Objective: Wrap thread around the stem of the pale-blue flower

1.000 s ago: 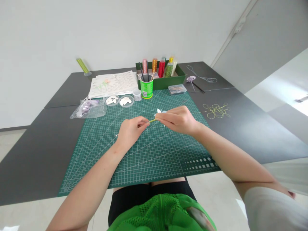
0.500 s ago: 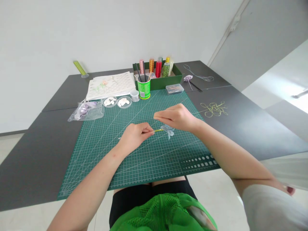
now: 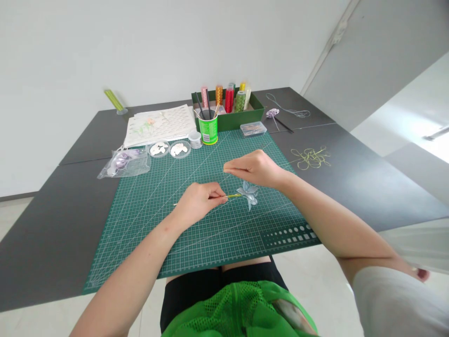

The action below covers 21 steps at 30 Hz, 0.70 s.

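A pale blue flower (image 3: 249, 193) on a thin yellow-green stem lies sideways above the green cutting mat (image 3: 213, 243). My left hand (image 3: 200, 200) pinches the stem, with the blossom to its right. Above the flower, my right hand (image 3: 253, 168) is closed with fingertips together; what it holds, if anything, is too small to tell. Yellow-green thread (image 3: 310, 158) lies in a loose tangle right of the mat, and a fine strand runs from it toward my right hand.
A green box (image 3: 228, 122) with thread spools stands at the back, behind a green can (image 3: 209, 130) of tools. Near it are a clear case (image 3: 253, 129), two dishes of white pieces (image 3: 178, 149), paper sheets (image 3: 161, 126) and a plastic bag (image 3: 124, 163).
The blue flower and my left hand have shifted slightly right and down. More of the petals shows below my right hand, which stays closed in nearly the same place.
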Each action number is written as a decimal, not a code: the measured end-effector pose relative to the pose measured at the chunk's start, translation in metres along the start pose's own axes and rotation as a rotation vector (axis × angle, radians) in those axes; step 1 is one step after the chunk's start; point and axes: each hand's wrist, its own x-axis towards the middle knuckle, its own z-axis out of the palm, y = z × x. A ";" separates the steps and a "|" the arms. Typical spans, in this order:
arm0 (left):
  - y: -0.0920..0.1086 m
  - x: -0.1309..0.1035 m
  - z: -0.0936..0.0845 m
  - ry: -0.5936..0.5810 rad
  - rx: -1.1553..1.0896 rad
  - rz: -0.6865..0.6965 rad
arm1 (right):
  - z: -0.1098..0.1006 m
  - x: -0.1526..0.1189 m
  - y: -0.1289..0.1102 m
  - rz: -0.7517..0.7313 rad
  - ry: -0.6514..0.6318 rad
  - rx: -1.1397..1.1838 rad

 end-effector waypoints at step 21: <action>-0.011 0.008 -0.010 0.321 -0.034 -0.180 | -0.015 0.003 -0.023 -0.092 -0.291 0.227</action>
